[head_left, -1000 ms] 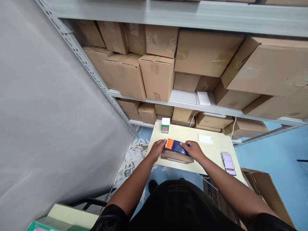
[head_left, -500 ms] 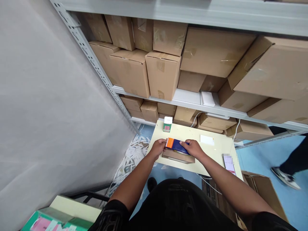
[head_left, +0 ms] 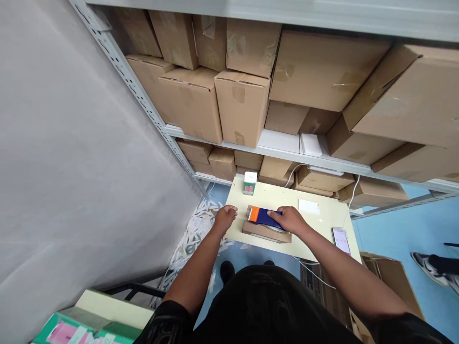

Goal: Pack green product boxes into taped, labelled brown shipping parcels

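Observation:
A dark blue tape dispenser with an orange end lies over a small brown cardboard box on the cream table. My right hand grips its blue right end, thumb on top. Part of a round tape roll shows under the dispenser. To the left of the box, apart from it, my left hand is raised with its fingers pressed together. Whether anything thin is pinched there cannot be made out.
On the cream table stand a green and white box, a white card and a phone. Shelves of cardboard boxes rise behind. White paper strips cover the floor at left. Another person's shoe shows at right.
My left hand has moved left, away from the orange end of the dispenser. My right hand keeps its grip on the dispenser. The other person's feet have shifted right.

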Motion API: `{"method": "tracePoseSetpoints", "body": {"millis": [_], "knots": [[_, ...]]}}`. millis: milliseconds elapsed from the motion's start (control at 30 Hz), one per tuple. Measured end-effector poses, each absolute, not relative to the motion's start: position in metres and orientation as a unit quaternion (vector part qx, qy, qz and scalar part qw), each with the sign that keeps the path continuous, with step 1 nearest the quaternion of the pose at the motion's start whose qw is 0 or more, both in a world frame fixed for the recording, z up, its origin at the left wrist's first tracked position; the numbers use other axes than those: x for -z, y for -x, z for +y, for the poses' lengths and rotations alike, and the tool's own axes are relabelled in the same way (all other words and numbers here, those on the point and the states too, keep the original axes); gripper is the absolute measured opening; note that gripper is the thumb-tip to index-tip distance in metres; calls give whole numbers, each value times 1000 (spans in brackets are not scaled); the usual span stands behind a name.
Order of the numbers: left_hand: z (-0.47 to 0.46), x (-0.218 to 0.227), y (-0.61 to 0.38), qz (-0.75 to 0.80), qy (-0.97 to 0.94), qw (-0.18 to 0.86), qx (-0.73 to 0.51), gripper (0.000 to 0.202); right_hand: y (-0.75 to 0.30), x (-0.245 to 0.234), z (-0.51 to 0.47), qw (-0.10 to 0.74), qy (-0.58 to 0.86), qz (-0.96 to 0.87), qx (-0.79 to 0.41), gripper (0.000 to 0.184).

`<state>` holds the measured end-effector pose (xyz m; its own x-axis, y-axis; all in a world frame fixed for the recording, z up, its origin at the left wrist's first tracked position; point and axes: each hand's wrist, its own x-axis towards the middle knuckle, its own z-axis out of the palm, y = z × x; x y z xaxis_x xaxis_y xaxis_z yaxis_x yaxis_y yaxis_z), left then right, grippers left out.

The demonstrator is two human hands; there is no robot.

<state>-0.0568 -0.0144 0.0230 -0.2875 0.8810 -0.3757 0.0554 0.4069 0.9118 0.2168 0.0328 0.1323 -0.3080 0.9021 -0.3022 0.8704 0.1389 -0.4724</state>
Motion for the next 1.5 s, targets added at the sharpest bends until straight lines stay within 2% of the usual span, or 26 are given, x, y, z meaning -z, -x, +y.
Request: {"method": "tracePoseSetpoints", "body": {"millis": [200,400,533,633,733,800,867,967,1067,1300,1400,1500], "knots": [[-22,10,50,703,-419,427,-385,19,-220,-132,32,-18,597,-757,-263,60],[-15,34,22,695,-484,393,-357,25,-215,-131,35,-32,611,-754,-240,63],[-9,35,30,695,-499,394,-336,53,-214,-130,36,-31,618,-748,-240,63],[-10,21,44,614,-614,376,-323,60,-213,-130,37,-33,622,-742,-248,62],[-10,0,46,507,-766,317,-236,83,-211,-133,37,-38,621,-740,-256,62],[-8,-12,39,496,-813,263,-152,108,-211,-135,38,-41,619,-742,-254,63],[-7,-18,31,508,-833,195,-98,119,-212,-137,39,-44,620,-743,-249,63],[-6,-21,24,510,-849,111,-77,116,-213,-137,41,-44,623,-740,-249,62],[-7,-22,25,500,-859,86,-70,113,-218,-137,45,-37,618,-743,-254,63],[-1,-27,22,506,-858,74,-52,110,-308,-135,47,9,625,-722,-298,66],[-5,-16,29,502,-860,92,-37,106,-379,-126,43,12,643,-700,-310,65],[-20,5,47,517,-844,142,-6,94,-444,-111,39,-12,684,-680,-263,63]]}}
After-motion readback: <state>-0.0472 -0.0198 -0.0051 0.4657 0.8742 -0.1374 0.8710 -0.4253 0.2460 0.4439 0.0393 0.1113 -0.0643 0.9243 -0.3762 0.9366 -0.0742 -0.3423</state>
